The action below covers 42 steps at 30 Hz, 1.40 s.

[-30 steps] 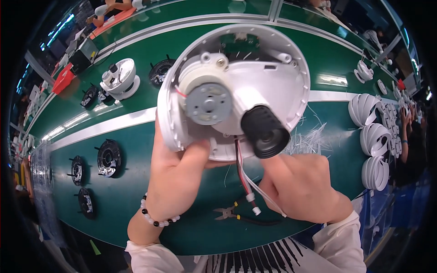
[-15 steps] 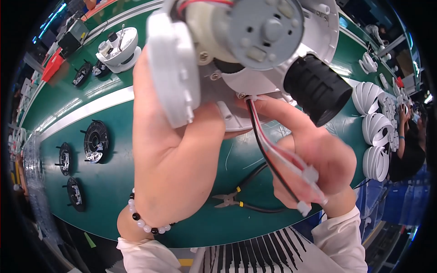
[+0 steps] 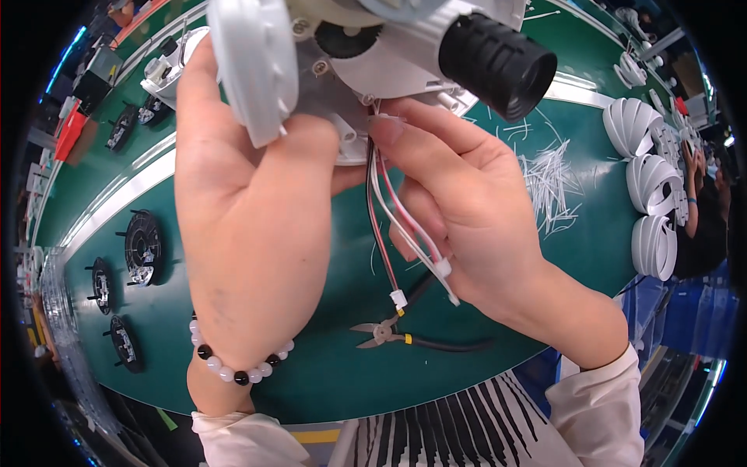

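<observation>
My left hand (image 3: 257, 226), with a beaded bracelet at the wrist, grips a white plastic housing (image 3: 257, 70) and holds it up above the table. A black ribbed cylinder (image 3: 498, 66) juts from the housing's right side, and a small black gear (image 3: 346, 40) shows inside. Black, red and white wires (image 3: 412, 214) hang from its underside, ending in small white connectors. Close to where they leave the housing, my right hand (image 3: 482, 202) pinches the bundle between thumb and fingers. Below the wires, side cutters (image 3: 381, 333) with dark handles lie with their jaws apart.
Thin white plastic strips (image 3: 551, 183) are heaped right of my right hand. White curved shells (image 3: 654, 247) line the right edge, where another person's hand (image 3: 695, 167) shows. Several round black parts (image 3: 143, 245) lie left on the green table (image 3: 311, 389). Behind them stands another white assembly (image 3: 163, 74).
The housing has shifted up and left with my left hand. My right hand has turned, and its thumb now presses on the wires near the housing. The white strips have come into view.
</observation>
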Each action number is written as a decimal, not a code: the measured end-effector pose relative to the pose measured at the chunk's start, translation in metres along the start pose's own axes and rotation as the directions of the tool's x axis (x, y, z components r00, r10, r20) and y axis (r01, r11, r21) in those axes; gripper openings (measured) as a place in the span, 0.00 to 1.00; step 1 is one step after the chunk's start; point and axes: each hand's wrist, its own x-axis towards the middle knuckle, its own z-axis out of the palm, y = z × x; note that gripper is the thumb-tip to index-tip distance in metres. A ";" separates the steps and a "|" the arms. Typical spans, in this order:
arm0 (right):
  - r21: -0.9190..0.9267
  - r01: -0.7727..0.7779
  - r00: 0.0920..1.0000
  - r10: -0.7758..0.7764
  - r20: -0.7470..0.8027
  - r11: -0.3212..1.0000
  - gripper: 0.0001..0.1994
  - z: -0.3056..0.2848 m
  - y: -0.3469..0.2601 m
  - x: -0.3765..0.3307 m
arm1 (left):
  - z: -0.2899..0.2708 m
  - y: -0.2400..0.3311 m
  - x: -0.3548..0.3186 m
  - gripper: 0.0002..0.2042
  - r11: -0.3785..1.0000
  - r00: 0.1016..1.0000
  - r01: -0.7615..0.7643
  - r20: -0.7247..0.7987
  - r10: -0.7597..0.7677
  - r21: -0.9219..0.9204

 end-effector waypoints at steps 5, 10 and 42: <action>0.015 0.109 0.992 -0.109 0.056 0.994 0.16 -0.002 0.006 0.003 | -0.016 0.000 0.007 0.10 0.995 0.997 0.030 0.069 -0.037 0.099; 0.035 0.059 0.992 -0.062 0.109 0.998 0.17 0.002 0.001 0.002 | -0.019 -0.001 0.010 0.10 1.000 0.966 -0.025 0.259 0.022 0.009; -0.942 0.200 0.467 -0.820 0.332 -0.268 0.08 -0.221 -0.117 0.120 | -0.043 0.026 0.029 0.11 0.994 0.972 -0.046 -0.236 0.021 -0.100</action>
